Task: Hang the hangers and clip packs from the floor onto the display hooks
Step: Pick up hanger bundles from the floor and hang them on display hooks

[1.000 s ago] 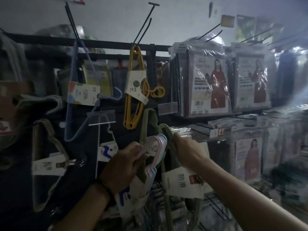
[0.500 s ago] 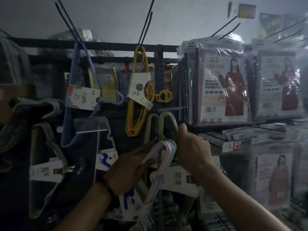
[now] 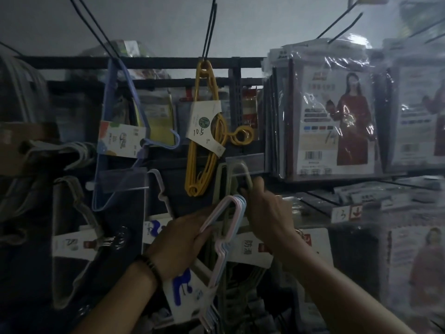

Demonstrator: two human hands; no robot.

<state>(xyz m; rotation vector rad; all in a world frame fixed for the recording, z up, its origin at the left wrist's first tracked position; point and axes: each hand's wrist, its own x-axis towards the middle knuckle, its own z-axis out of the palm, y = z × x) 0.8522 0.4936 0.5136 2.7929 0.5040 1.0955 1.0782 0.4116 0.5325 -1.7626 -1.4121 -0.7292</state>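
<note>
The left hand [image 3: 179,239] is gripping a bundle of pink, white and pale-blue hangers [image 3: 224,239], fingers curled around the bundle's upper arm, and is holding it upright in front of the display rack [image 3: 154,62]. The bundle's white card label [image 3: 187,292] with blue marks is hanging below the wrist, which is wearing a dark beaded bracelet [image 3: 150,266]. The right hand [image 3: 266,210] is closing its fingers around the top bend of a grey-green hanger bundle [image 3: 237,175], which is hanging just behind the pastel bundle; its white label [image 3: 251,249] is showing between the two forearms. Above, a yellow hanger pack [image 3: 204,131] marked 10.5 is hanging from a black display hook [image 3: 210,27]. To the left, a blue hanger pack [image 3: 122,131] is hanging from another hook. To the right, bagged garment packs [image 3: 334,121] are standing on a shelf.
</note>
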